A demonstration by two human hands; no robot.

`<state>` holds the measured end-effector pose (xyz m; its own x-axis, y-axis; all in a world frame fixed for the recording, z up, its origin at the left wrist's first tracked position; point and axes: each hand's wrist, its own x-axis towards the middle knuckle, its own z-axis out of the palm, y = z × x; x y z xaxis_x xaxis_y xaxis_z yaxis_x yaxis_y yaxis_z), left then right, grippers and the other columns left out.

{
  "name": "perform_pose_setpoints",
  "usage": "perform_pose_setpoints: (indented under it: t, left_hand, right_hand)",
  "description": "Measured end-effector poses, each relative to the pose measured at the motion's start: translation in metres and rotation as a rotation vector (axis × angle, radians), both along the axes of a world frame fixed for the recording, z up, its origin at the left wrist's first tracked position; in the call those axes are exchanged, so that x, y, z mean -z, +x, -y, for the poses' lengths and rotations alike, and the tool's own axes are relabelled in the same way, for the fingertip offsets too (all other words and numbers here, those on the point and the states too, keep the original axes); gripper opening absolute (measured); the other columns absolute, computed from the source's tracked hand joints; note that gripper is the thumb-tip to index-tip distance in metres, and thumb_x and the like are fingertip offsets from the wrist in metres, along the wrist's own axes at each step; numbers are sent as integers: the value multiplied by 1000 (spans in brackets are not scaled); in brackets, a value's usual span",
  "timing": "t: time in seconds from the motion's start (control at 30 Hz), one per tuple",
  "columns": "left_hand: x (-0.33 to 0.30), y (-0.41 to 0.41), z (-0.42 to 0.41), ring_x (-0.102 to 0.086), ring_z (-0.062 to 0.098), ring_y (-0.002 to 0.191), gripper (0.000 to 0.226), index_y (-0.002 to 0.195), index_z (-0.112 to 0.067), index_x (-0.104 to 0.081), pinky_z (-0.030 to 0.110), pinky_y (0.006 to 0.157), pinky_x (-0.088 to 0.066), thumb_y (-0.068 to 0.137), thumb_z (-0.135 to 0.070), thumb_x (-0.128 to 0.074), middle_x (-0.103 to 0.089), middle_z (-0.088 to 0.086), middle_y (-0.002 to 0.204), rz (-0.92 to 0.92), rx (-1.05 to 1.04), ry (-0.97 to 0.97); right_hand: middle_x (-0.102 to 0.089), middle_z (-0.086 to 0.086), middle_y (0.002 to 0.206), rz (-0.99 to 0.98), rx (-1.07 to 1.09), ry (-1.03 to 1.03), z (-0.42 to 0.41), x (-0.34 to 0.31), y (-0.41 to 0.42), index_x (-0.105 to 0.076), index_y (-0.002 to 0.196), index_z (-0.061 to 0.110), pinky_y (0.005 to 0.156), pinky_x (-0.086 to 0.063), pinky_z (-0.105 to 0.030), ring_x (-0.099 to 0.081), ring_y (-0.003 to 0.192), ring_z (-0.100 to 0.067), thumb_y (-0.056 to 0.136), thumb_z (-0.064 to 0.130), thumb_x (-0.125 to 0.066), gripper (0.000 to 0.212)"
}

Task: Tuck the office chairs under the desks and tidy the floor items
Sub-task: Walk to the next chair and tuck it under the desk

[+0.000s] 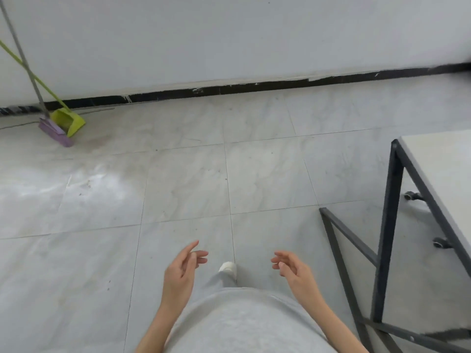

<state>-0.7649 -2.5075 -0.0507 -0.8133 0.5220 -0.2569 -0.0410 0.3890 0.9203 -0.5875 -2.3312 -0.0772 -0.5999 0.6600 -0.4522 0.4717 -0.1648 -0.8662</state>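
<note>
Head view | left hand point(181, 271), right hand point(293, 270) loosely uncurled (holding nothing) | broom point(54, 131) handle leans up-left against wall point(229, 34)

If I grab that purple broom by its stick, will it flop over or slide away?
Probably easy to lift: the broom has a thin grey handle and a small purple head, so it looks light. It only leans against the wall, so a bump could tip it. The green dustpan right beside it might get knocked too.

Glossy marble-look floor tiles point(188, 184); matt black metal desk frame point(388, 225); smooth plastic dustpan point(68, 121)
</note>
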Motion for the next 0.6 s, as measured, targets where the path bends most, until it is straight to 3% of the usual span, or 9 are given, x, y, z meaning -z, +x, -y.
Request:
perform_pose_setpoints:
  t: [0.13,0.33,0.5,0.6]
  left_hand:
    - [-25,-90,-100,-67,5,77,27,115,-16,-56,11,73,-50,96,-5,-39,-71,-2,89,-4,204,19]
    - [-23,-168,-249,-67,6,80,26,115,-21,-55,15,76,-50,96,-9,-40,-71,-17,89,-33,437,12]
    - [-1,-206,-349,-68,9,79,28,114,-22,-56,24,76,-52,97,-8,-39,-71,-14,92,39,397,-20]
    - [2,-224,-403,-68,12,78,29,109,-24,-58,28,76,-51,96,-6,-39,-73,-7,90,78,340,-34]
  right_hand:
    - [-68,1,92,42,185,-43,-40,-6,-32,-59,95,27,74,-49,-15,-66,79,-3,91,-6,-45,36]
    - [-67,-2,92,14,405,-62,-131,4,-91,-60,100,16,70,-48,-10,-64,75,2,89,-8,-46,30]
    - [-68,-1,93,-12,391,-37,-263,15,-160,-59,99,21,72,-48,-12,-65,78,0,89,-7,-46,32]
    - [-68,5,92,-36,365,35,-358,0,-199,-58,96,29,78,-49,-20,-66,84,-10,89,-4,-48,36]
